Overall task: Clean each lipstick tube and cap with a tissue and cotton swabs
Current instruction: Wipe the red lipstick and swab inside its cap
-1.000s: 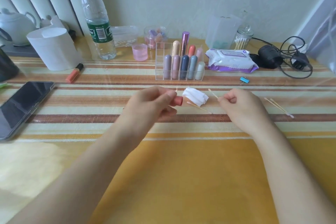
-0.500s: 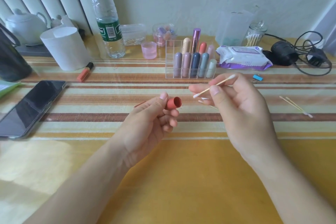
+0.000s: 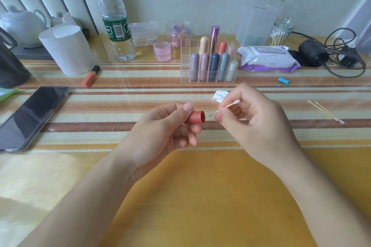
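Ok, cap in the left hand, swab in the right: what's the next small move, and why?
Probably slide the tip of the cotton swab into the open end of the red cap and wipe inside. The left hand holds the cap with its opening facing the right hand, which pinches the swab, tip just short of that opening.

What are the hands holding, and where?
The left hand grips the red cap by the end opposite its opening. The right hand pinches a cotton swab near one tip.

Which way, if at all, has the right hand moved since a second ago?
Yes: the right hand, pinching a cotton swab, has shifted left, away from the two loose swabs, toward the cap.
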